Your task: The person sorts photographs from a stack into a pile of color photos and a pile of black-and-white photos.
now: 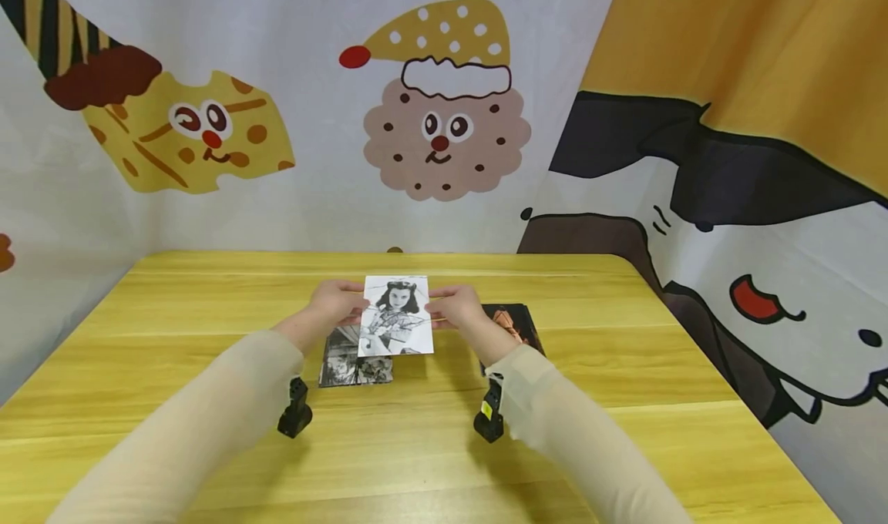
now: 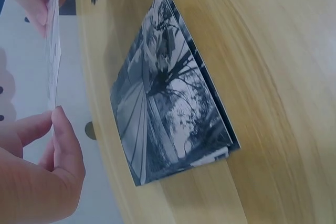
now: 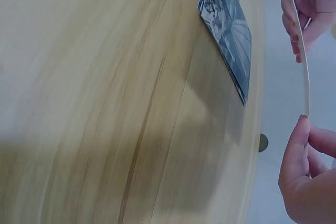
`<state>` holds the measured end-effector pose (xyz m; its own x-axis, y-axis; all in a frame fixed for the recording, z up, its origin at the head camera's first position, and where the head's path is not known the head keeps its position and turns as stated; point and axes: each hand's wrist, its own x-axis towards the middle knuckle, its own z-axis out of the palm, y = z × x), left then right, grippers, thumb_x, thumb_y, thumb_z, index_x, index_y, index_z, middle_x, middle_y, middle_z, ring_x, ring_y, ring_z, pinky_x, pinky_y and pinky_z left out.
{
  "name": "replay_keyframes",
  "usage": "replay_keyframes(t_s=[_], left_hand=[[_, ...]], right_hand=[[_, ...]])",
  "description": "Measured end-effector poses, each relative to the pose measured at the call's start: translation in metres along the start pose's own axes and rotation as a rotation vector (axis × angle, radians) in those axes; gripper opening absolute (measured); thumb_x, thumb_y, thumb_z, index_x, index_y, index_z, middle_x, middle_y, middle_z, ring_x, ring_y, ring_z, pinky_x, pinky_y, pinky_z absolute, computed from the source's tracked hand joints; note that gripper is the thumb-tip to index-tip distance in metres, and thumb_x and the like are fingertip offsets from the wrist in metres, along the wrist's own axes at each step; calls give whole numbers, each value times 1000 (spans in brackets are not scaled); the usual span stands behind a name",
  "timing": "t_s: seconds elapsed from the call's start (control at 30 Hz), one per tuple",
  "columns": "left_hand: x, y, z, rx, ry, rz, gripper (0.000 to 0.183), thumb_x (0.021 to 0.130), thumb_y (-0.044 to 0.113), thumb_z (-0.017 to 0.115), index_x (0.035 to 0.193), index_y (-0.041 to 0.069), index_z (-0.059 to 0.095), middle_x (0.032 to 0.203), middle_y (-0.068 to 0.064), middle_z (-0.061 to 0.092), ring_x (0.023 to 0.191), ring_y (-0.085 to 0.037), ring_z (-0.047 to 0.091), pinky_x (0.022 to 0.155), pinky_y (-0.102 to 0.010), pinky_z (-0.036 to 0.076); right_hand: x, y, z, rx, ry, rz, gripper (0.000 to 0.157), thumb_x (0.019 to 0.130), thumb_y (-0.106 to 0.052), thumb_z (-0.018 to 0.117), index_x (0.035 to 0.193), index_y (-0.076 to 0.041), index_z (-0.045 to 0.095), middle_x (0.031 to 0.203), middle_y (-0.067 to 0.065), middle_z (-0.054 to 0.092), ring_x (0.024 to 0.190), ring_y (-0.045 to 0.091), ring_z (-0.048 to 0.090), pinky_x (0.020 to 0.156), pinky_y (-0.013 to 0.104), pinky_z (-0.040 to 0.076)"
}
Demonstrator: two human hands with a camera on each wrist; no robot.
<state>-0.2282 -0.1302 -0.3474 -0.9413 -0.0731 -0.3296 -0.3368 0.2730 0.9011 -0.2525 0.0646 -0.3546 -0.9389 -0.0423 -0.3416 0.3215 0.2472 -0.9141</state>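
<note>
A black-and-white photo print (image 1: 396, 320) of a seated figure is held up above the table, facing the head camera. My left hand (image 1: 338, 303) pinches its left edge between thumb and fingers. On the opposite edge, my right hand (image 1: 454, 307) pinches it the same way. Seen edge-on in the right wrist view, the print (image 3: 306, 77) bows slightly. Below and to the left lies a stack of black-and-white photos (image 2: 168, 98), the top one showing tree branches. A darker stack of photos (image 1: 527, 330) with an orange-toned figure lies partly behind my right wrist.
The wooden table (image 1: 416, 462) reaches back to a curtain (image 1: 312, 216) printed with cartoon figures. A black wrist camera (image 1: 295, 408) is strapped under the left sleeve, and another black camera (image 1: 489, 412) under the right.
</note>
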Motion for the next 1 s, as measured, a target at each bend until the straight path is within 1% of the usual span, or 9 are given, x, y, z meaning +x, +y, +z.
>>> replay_keyframes(t_s=[0.13, 0.23, 0.3, 0.37, 0.5, 0.6, 0.77, 0.87, 1.0], left_hand=[[1, -3, -5, -15, -5, 3, 47, 89, -1, 54, 134, -9, 43, 78, -1, 56, 60, -4, 50, 56, -13, 52], [0, -6, -10, -6, -19, 7, 48, 89, 0, 54, 135, -9, 42, 74, 1, 54, 60, -4, 50, 56, -14, 52], [0, -8, -14, 4, -30, 5, 48, 90, 0, 54, 135, -9, 41, 75, 1, 55, 60, -4, 50, 58, -15, 53], [-2, -10, -17, 7, -45, -4, 49, 89, -1, 54, 135, -10, 39, 76, 0, 55, 60, -5, 51, 59, -16, 54], [-3, -14, -23, 16, -60, -29, 51, 88, -4, 53, 136, -12, 37, 79, -2, 56, 60, -6, 52, 59, -16, 55], [-3, -17, -26, 28, -53, -44, 51, 88, -4, 53, 136, -11, 37, 82, -4, 57, 63, -7, 52, 61, -17, 55], [-3, -21, -28, 44, -41, -51, 50, 88, -5, 53, 135, -11, 38, 88, -7, 57, 65, -8, 52, 61, -17, 55], [-3, -24, -29, 54, -28, -60, 49, 87, -6, 54, 134, -12, 39, 89, -8, 58, 65, -8, 52, 61, -17, 55], [-3, -29, -30, 60, -18, -66, 49, 87, -6, 54, 134, -12, 40, 93, -11, 58, 65, -9, 52, 61, -17, 55]], right_hand=[[-1, -2, 6, 17, -7, 0, 37, 82, 7, 63, 119, 3, 61, 75, 6, 60, 54, 8, 54, 67, 30, 61], [-1, -2, 11, 33, -8, -4, 36, 82, 8, 63, 117, 4, 62, 71, 4, 58, 52, 8, 54, 58, 24, 59], [-2, -2, 14, 34, -10, -9, 35, 82, 8, 63, 116, 4, 62, 71, 5, 59, 52, 8, 54, 54, 22, 57], [-2, -2, 17, 21, -12, -14, 33, 82, 7, 63, 115, 4, 63, 73, 6, 60, 53, 8, 54, 53, 21, 57], [-2, -1, 23, 2, -24, -17, 31, 82, 6, 63, 114, 4, 64, 78, 8, 63, 54, 8, 55, 60, 25, 59], [-1, 0, 28, 10, -36, -10, 31, 82, 7, 63, 113, 4, 63, 82, 10, 63, 55, 9, 55, 63, 26, 60], [0, 4, 33, 11, -51, -6, 31, 83, 8, 62, 114, 5, 62, 84, 12, 62, 55, 10, 54, 58, 24, 58], [0, 5, 36, 10, -61, -3, 32, 82, 9, 61, 113, 5, 62, 78, 10, 61, 54, 10, 53, 55, 22, 57], [0, 7, 40, 16, -67, 10, 33, 81, 10, 61, 113, 4, 62, 72, 6, 59, 53, 10, 53, 54, 21, 57]])
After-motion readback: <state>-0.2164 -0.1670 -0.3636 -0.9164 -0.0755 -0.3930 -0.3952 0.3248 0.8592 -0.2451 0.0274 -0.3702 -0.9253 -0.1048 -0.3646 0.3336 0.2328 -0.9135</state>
